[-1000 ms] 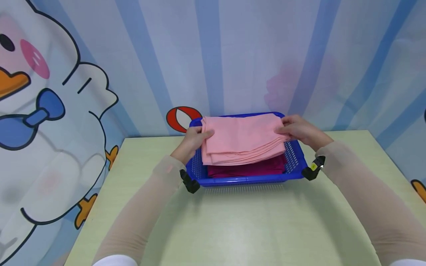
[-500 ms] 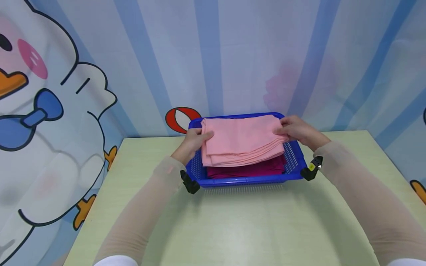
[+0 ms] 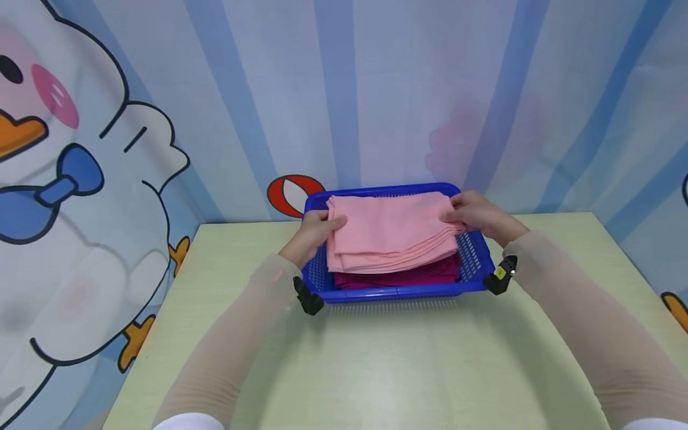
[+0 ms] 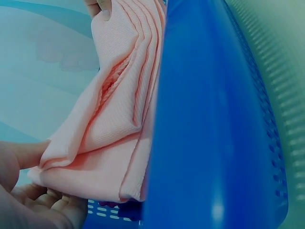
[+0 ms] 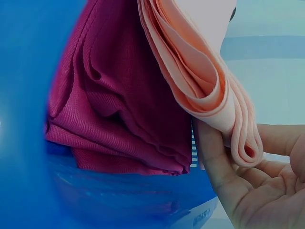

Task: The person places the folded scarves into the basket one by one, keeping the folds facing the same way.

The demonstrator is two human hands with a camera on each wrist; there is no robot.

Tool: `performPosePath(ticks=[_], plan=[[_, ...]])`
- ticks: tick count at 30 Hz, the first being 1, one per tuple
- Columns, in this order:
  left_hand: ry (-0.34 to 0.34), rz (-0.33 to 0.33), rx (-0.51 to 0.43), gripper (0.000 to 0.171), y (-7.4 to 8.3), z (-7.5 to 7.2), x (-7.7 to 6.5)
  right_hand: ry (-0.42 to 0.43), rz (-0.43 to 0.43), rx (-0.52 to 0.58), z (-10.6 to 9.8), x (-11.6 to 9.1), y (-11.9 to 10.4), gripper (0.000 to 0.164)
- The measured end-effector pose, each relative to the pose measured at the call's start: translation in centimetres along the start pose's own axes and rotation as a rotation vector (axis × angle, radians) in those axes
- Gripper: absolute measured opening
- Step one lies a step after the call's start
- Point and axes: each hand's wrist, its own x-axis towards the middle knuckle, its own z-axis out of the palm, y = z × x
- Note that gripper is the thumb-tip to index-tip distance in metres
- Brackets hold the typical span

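A folded pink cloth [image 3: 389, 230] in several layers is held by both hands over a blue plastic basket [image 3: 398, 292]. My left hand [image 3: 313, 234] pinches its left edge, thumb on top and fingers beneath, as the left wrist view also shows. On the other side my right hand [image 3: 481, 215] grips the right edge, and in the right wrist view its fingers curl under the folded end. Below the pink cloth lies a folded magenta cloth [image 5: 119, 109] inside the basket, partly covered in the head view. At the right end the pink layers stand clear of the magenta ones.
The basket stands at the back of a pale wooden table [image 3: 398, 358], close to a striped blue backdrop [image 3: 387, 95] with a cartoon duck [image 3: 97, 239] on the left. Black wrist cameras hang beside the basket's front corners.
Both hands have lowered the pink cloth slightly and drawn it a little toward the basket's front. More of the basket's back rim shows, and less of the magenta cloth.
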Motion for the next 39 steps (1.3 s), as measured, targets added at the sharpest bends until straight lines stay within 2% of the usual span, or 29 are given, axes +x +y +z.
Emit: performPosePath(ticks=[7,12,20,31,39], plan=[[-0.017,-0.021,-0.074,0.046,-0.1,0.2,0.1,0.006,-0.014,-0.043,0.2,-0.1,0.0,0.017],[-0.025,-0.03,-0.088,0.045,-0.2,0.4,0.2,0.018,-0.021,-0.091,0.2,0.0,0.1,0.014],[-0.029,-0.029,-0.093,0.043,-0.2,0.5,0.2,0.054,-0.058,-0.143,0.4,0.1,0.3,0.029],[-0.036,-0.084,-0.12,0.043,-0.3,0.6,0.3,0.051,-0.034,-0.175,0.8,0.5,1.0,0.02],[-0.038,-0.131,-0.131,0.044,-0.4,0.6,0.4,0.012,0.008,-0.256,0.9,0.8,1.0,0.017]])
